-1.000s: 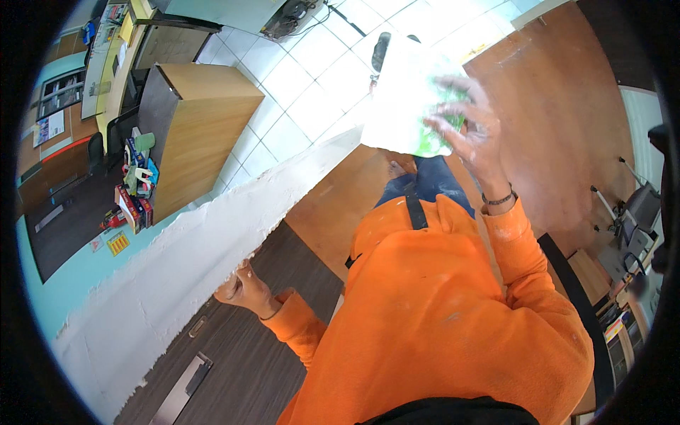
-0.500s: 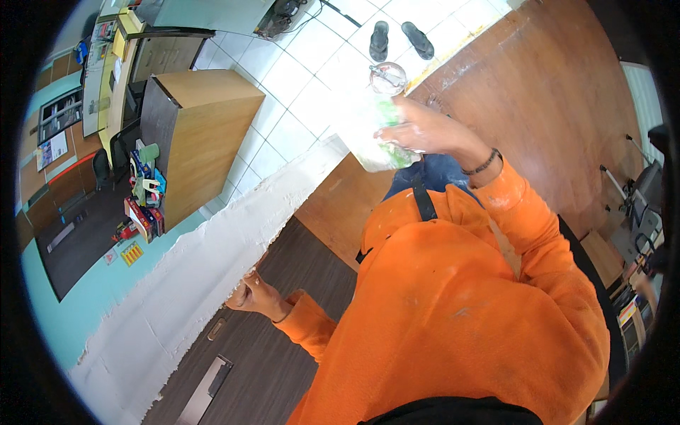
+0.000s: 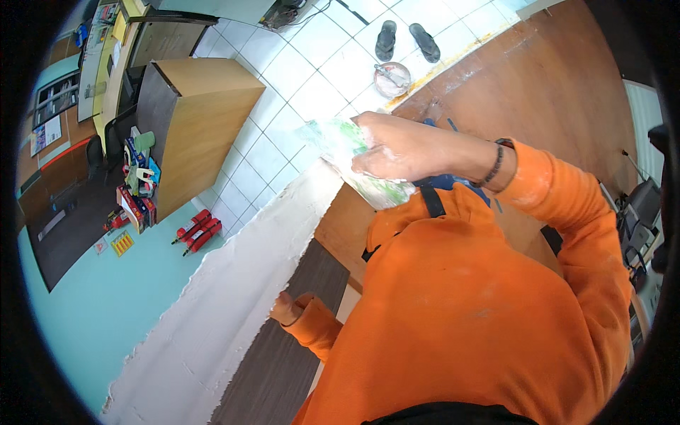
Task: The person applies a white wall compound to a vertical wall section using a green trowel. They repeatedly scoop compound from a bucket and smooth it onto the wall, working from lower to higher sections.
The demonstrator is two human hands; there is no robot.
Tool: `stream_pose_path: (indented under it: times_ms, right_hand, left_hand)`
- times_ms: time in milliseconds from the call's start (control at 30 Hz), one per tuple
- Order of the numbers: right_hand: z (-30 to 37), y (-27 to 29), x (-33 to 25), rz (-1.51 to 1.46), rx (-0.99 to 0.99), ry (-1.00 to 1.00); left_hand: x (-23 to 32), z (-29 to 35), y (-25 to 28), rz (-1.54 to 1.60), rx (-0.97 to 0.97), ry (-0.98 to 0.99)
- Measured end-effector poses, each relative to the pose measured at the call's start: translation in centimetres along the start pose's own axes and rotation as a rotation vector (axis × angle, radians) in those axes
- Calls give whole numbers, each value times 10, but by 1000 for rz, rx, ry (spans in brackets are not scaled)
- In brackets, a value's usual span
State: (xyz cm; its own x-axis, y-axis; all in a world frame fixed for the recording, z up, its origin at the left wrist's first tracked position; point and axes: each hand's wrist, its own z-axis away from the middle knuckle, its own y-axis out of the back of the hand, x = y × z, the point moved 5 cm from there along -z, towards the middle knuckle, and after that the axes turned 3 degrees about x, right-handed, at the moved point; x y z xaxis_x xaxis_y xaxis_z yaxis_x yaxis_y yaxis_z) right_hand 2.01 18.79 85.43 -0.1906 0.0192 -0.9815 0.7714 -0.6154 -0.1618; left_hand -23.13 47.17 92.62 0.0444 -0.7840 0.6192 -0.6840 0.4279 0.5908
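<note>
In my right hand [image 3: 400,149], a translucent white plastic sheet or bag with green markings [image 3: 333,134] is gripped, its lower part bunched under my fingers. This plastic lies over the far end of a long plastered strip [image 3: 262,262], white and rough-edged, that runs diagonally through the view. Whitish smears mark the fingers of my right hand. At the strip's near-right edge, my left hand [image 3: 285,309] is closed against the rim, with its fingertips mostly hidden. Both forearms wear orange sleeves.
Below on the tiled floor sit a round bowl [image 3: 392,79] with whitish residue and a pair of dark flip-flops [image 3: 386,41]. A wooden cabinet [image 3: 212,134] stands left, with red fire extinguishers [image 3: 202,237] near it. Dark wood panelling [image 3: 273,368] lies below the strip.
My right hand has moved left and nearer with the plastic, bringing it over the strip's end. My left hand has shifted along the edge to the right. The fire extinguishers have come into view.
</note>
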Motion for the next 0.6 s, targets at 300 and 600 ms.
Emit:
stream_pose_path:
  times_ms: [300, 600]
  right_hand:
    - [10, 15, -66, -5, -16, -89]
    - [43, 27, -23, -42, 97, -147]
  left_hand:
    - [13, 2, -14, 86, 36, 58]
    - [-2, 3, -2, 99, -6, 75]
